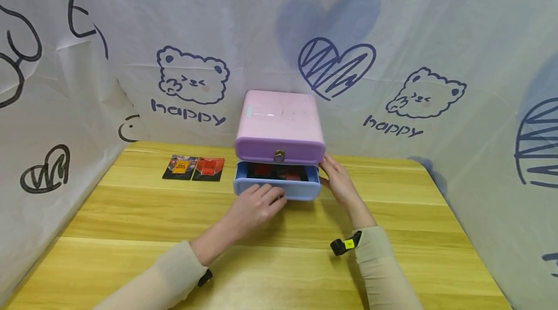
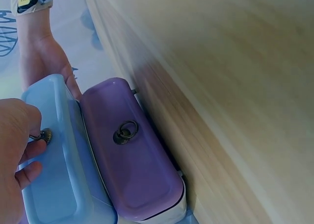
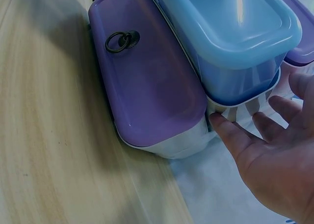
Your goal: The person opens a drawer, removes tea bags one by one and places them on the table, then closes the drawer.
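A small drawer cabinet (image 1: pixel 281 118) with a pink top stands against the back sheet. Its blue drawer (image 1: pixel 276 190) is pulled out, below a purple drawer (image 1: pixel 257 150) that is closed. Dark and red flat packets (image 1: pixel 287 173) lie inside the blue one. My left hand (image 1: pixel 257 207) is at the blue front, its fingers pinching the ring pull (image 2: pixel 45 136). At the cabinet's right side, my right hand (image 1: pixel 342 185) touches the wall with extended fingertips (image 3: pixel 221 122). Another purple drawer (image 3: pixel 147 72) with a ring pull sits below the blue one.
Two flat packets, one with a yellow patch (image 1: pixel 179 167) and one red (image 1: pixel 209 169), lie on the wooden table (image 1: pixel 283 271) left of the cabinet. White sheets (image 1: pixel 244 19) with bear and heart drawings surround the table at the back and sides.
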A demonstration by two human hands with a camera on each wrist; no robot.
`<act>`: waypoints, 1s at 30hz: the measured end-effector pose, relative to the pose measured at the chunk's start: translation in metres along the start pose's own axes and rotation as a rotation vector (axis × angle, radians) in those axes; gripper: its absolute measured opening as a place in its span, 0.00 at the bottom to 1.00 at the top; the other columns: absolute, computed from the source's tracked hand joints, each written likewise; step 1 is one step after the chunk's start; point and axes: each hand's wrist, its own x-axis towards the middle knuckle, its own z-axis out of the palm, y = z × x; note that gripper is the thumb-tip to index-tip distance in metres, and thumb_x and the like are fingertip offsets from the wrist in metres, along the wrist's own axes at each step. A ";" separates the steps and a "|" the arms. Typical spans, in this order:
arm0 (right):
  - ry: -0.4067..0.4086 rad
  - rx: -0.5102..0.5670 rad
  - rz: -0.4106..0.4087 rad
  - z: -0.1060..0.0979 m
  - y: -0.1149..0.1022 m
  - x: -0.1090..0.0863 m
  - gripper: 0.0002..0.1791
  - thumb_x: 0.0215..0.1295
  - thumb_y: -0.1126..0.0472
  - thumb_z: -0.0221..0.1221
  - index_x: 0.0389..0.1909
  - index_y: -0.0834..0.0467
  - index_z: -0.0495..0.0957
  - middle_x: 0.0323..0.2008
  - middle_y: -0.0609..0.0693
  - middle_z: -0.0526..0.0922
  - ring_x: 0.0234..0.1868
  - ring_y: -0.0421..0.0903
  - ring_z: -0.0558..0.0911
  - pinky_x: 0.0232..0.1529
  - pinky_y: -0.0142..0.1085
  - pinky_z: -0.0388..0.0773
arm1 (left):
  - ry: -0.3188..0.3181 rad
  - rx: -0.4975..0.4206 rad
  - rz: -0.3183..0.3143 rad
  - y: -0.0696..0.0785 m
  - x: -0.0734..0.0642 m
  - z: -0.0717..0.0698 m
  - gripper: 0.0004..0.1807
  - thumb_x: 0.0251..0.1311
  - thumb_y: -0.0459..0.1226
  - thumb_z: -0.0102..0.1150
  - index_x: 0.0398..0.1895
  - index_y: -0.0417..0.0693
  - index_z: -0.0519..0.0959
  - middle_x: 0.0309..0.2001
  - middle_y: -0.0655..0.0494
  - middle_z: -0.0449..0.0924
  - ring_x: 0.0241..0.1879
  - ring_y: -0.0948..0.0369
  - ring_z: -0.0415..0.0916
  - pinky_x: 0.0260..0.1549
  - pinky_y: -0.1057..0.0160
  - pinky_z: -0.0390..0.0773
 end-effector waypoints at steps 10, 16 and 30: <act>0.006 0.013 0.006 0.001 -0.001 0.000 0.30 0.85 0.51 0.43 0.81 0.56 0.58 0.81 0.55 0.57 0.80 0.54 0.58 0.73 0.56 0.66 | 0.029 -0.019 0.023 0.005 -0.004 -0.004 0.10 0.66 0.31 0.61 0.44 0.47 0.89 0.45 0.53 0.87 0.42 0.57 0.84 0.38 0.63 0.84; 0.015 0.011 0.015 0.001 -0.001 0.000 0.30 0.85 0.50 0.44 0.81 0.55 0.59 0.81 0.55 0.58 0.80 0.54 0.59 0.74 0.56 0.66 | 0.016 -0.038 0.048 0.011 -0.007 -0.008 0.14 0.68 0.31 0.54 0.46 0.47 0.89 0.46 0.52 0.87 0.43 0.57 0.84 0.40 0.63 0.84; 0.008 0.010 0.007 0.001 0.000 -0.001 0.30 0.84 0.49 0.44 0.81 0.55 0.59 0.81 0.55 0.58 0.80 0.54 0.59 0.73 0.57 0.66 | 0.011 -0.049 0.081 0.024 -0.012 -0.015 0.13 0.65 0.31 0.54 0.44 0.47 0.88 0.46 0.52 0.87 0.44 0.57 0.85 0.42 0.64 0.85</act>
